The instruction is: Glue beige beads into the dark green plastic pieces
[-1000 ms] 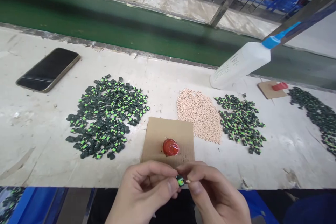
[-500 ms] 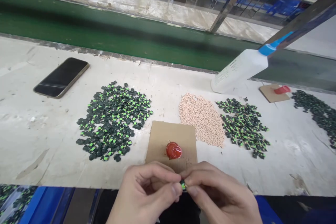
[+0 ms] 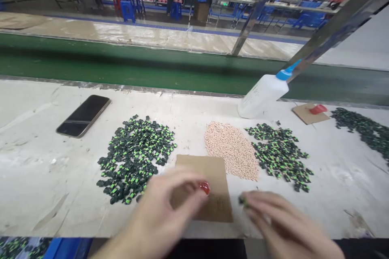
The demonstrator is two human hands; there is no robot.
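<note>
My right hand (image 3: 278, 214), blurred by motion, pinches a small dark green and bright green piece (image 3: 242, 201) between thumb and fingers, right of the cardboard square (image 3: 217, 206). Over the left part of that cardboard is my left hand (image 3: 170, 202), also blurred. Its thumb and forefinger curve toward each other with a gap between the tips, and nothing is visible in them. Glossy red paste (image 3: 204, 187) shows beside these fingertips, partly hidden by the hand. A large pile of similar green pieces (image 3: 136, 153) lies behind the left hand.
Small pale pink pieces (image 3: 232, 149) are spread beyond the cardboard, beside another green pile (image 3: 279, 153). A white bottle with a blue nozzle (image 3: 261, 95) leans at the back. A phone (image 3: 84, 115) lies left. Farther right are a red cap (image 3: 318, 109) on cardboard and more dark pieces (image 3: 361, 129).
My hands were together around the small green piece. They have parted: the right has moved right with the piece, the left toward the red paste. The camera view has tilted up.
</note>
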